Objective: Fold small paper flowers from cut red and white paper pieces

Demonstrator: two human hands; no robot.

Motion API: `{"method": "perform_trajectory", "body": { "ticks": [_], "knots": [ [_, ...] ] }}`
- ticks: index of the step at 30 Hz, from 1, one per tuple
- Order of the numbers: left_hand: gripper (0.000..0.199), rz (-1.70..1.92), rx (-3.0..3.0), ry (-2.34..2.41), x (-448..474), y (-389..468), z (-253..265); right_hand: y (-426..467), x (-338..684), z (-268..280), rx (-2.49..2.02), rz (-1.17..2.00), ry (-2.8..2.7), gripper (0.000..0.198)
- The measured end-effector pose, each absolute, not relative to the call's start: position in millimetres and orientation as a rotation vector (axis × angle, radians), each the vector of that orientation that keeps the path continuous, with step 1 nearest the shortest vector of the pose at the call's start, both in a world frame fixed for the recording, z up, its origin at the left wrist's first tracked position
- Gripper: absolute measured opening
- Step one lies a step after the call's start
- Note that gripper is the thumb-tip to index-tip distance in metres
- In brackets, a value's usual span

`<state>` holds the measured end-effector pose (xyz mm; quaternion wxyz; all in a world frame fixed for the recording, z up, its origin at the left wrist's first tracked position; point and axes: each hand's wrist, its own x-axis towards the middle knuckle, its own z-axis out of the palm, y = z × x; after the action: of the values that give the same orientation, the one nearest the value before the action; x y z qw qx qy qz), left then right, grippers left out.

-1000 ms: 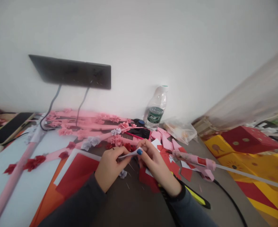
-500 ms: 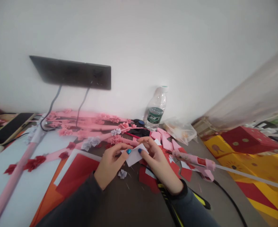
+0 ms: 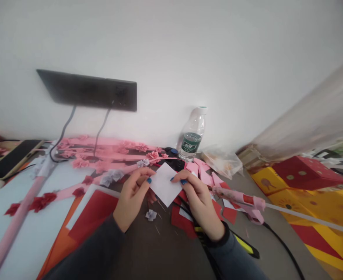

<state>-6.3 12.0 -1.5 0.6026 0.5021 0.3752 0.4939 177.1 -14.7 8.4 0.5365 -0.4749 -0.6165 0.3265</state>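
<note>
A small white square of paper is held up above the table, turned so its corners point up, down and sideways. My left hand pinches its left corner between thumb and fingers. At the right corner, my right hand grips the sheet between thumb and forefinger. Below the paper, a small pale paper flower lies on the dark tabletop among thin scraps. Red paper pieces lie under and beside my right hand.
Pink strips with paper flowers lie along the wall. A water bottle stands behind my hands. To the right are a pink glue gun with its cord and a yellow-handled cutter. Red and white sheets lie to the left.
The white paper was partly folded and tilted between my fingers; now it is spread flat as a full square. My hands have moved slightly apart to its opposite corners.
</note>
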Motion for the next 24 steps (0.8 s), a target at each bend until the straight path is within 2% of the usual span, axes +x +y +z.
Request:
{"method": "perform_trajectory", "body": {
  "ticks": [2, 5, 10, 15, 20, 24],
  "knots": [
    [0.012, 1.175, 1.047, 0.845, -6.9, 13.1, -0.4, -16.9, 177.4, 9.7, -1.105, 0.768, -1.503, 0.024],
    [0.016, 1.178, 0.941, 0.756, -8.3, 13.5, 1.3, -17.8, 177.0, 9.8, -1.127, 0.832, -1.454, 0.018],
    [0.031, 1.157, 1.046, 0.630, -11.3, 11.4, 1.4, -14.6, 178.2, 7.2, -0.977, 1.028, -1.254, 0.019],
    [0.043, 1.178, 1.199, 0.595, -10.4, 9.9, -0.3, -13.1, 179.8, 9.4, -1.007, 0.965, -1.268, 0.015],
    [0.019, 1.257, 1.257, 0.818, -10.9, 12.7, 0.2, -14.3, 178.4, 12.3, -1.081, 0.906, -1.357, 0.013],
    [0.016, 1.281, 1.261, 0.850, -12.9, 15.4, 0.4, -12.7, 176.8, 12.3, -1.059, 0.879, -1.355, 0.017]
  ]
}}
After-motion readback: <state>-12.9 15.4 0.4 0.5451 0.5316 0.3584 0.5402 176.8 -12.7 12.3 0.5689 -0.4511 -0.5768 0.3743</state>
